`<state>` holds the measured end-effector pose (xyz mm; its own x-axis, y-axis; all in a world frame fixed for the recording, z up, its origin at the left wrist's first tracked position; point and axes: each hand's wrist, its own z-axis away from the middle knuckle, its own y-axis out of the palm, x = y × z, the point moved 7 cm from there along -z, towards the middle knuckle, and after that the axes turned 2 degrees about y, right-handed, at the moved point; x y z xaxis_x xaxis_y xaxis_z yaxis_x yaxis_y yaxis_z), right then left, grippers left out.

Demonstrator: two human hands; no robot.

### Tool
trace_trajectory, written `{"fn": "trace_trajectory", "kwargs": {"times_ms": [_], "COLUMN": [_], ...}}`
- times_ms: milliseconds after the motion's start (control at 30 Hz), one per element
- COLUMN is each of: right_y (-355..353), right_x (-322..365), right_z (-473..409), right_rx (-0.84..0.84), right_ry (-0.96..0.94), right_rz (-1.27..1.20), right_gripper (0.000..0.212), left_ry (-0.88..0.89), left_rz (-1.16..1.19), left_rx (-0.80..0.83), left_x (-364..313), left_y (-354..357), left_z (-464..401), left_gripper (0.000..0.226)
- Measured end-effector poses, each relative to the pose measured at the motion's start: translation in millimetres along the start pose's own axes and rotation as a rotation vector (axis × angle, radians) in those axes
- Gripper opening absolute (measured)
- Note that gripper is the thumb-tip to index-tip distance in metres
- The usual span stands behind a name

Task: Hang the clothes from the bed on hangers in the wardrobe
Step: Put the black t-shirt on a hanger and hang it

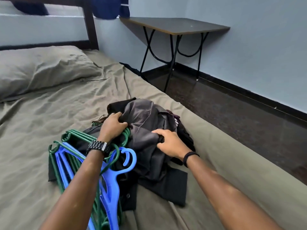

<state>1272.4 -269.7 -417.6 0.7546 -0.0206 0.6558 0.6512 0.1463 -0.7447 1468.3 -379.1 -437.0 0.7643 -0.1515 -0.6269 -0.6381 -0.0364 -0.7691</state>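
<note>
A pile of dark clothes [144, 118], grey on top and black beneath, lies on the olive bed sheet [49, 113] near the bed's right edge. My left hand [113, 126] grips the grey garment at its left side. My right hand [171, 143] pinches a fold of the same garment at its front. A bundle of green hangers [74, 138] and blue hangers [111, 185] lies on the bed under my left forearm, partly on black cloth. No wardrobe is in view.
A pillow [41, 70] lies at the head of the bed on the left, by a dark headboard [89, 24]. A folding table [176, 26] stands in the corner against blue walls. Dark floor [232, 110] runs along the bed's right side. Blue cloth [108, 7] hangs above.
</note>
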Motion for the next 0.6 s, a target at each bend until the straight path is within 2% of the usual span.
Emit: {"fn": "trace_trajectory", "kwargs": {"times_ms": [133, 200, 267, 333, 400, 467, 533, 600], "right_y": [0, 4, 17, 36, 50, 52, 40, 10], "right_x": [5, 1, -12, -29, -41, -42, -35, -28], "right_z": [34, 53, 71, 83, 91, 95, 93, 88], "right_rx": [0.009, 0.026, 0.061, 0.114, 0.197, 0.268, 0.273, 0.135], "right_ry": [-0.073, -0.091, -0.061, 0.014, 0.083, 0.075, 0.042, 0.027], "right_rz": [-0.019, -0.009, 0.003, 0.022, 0.048, 0.093, 0.138, 0.092], "right_gripper": [0.025, 0.021, 0.022, 0.029, 0.042, 0.048, 0.044, 0.028], "left_ry": [0.100, 0.118, 0.090, -0.045, -0.175, -0.219, -0.168, -0.036], "left_rz": [0.204, 0.380, 0.436, 0.324, 0.115, -0.048, -0.274, -0.446], "left_rx": [-0.103, -0.086, -0.061, -0.015, 0.098, 0.166, 0.115, -0.102], "left_x": [-10, -8, -4, 4, 8, 4, -11, -41], "left_y": [-15, -20, -18, -11, 1, 3, -9, -31], "left_z": [44, 64, 79, 85, 87, 84, 79, 74], "left_gripper": [0.005, 0.012, 0.025, 0.037, 0.048, 0.044, 0.037, 0.036]}}
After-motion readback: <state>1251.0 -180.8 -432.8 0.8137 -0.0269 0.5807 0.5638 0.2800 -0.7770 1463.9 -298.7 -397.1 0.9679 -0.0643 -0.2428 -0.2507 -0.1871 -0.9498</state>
